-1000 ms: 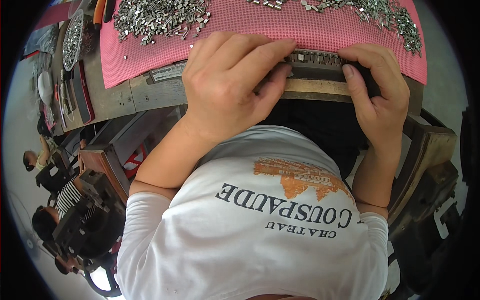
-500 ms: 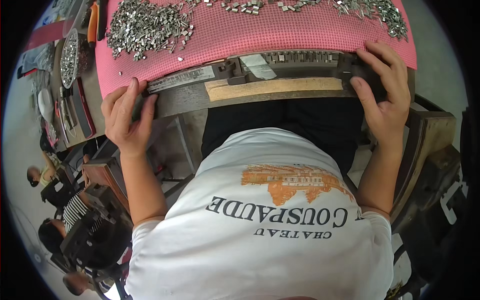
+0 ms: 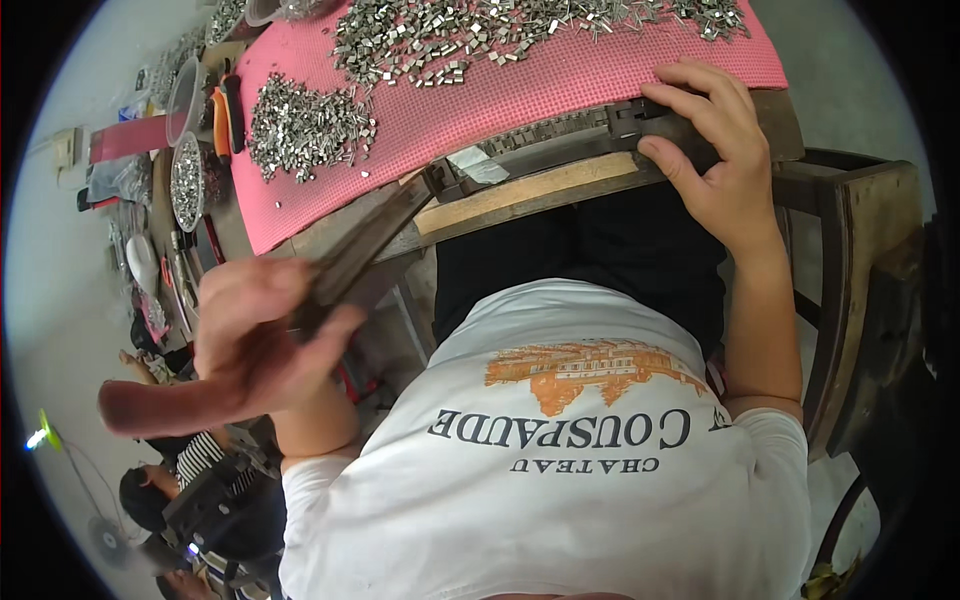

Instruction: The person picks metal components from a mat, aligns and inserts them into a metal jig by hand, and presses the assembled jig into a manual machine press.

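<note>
A long dark metal fixture lies along the near table edge, with a row of small metal pieces in its slot. Wrapped round its right end block, my right hand grips it between thumb and fingers. My left hand, smeared by motion, is closed on a dark metal bar. The bar's far end meets the fixture's middle block, and its near end is swung up toward me. A pale tape patch sits beside that block, and a tan strip runs along the front.
Heaps of small silver metal pieces lie on the pink mat. To the left are orange-handled pliers, a plastic tub of small parts and loose tools. A wooden chair stands at right; other people sit lower left.
My left hand has lifted the bar's left end off the table and swung it toward me. My right hand still holds the right end. The whole view has shifted.
</note>
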Available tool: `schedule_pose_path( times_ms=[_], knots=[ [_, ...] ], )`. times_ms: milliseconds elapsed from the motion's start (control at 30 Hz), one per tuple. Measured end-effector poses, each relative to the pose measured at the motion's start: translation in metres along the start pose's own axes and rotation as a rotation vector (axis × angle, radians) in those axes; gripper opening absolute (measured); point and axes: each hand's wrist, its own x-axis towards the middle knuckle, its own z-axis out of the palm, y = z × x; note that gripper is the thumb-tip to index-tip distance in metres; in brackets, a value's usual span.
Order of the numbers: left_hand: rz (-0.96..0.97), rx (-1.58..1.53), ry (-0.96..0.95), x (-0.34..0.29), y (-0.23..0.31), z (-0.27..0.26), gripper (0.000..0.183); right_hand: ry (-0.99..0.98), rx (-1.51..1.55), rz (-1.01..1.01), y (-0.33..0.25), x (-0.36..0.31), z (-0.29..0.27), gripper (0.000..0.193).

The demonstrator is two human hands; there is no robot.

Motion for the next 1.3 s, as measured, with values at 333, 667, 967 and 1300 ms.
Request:
schedule_pose_path(
  times_ms=[333,667,967,1300],
  knots=[
    [-0.040,0.064,-0.468,0.056,-0.017,0.154,0.071,0.092,-0.062,0.107,-0.018,-0.016,0.004,0.055],
    [-0.515,0.089,-0.437,0.029,-0.037,0.091,0.054,-0.105,-0.177,0.157,-0.052,-0.015,0.017,0.061],
    [-0.443,-0.093,-0.278,0.002,-0.006,0.062,0.053,0.258,0.760,0.555,-0.111,-0.027,0.000,0.047],
    [-0.339,-0.113,-0.298,-0.008,0.009,0.070,0.019,0.159,0.979,0.799,-0.097,-0.041,-0.027,0.037]
  ],
)
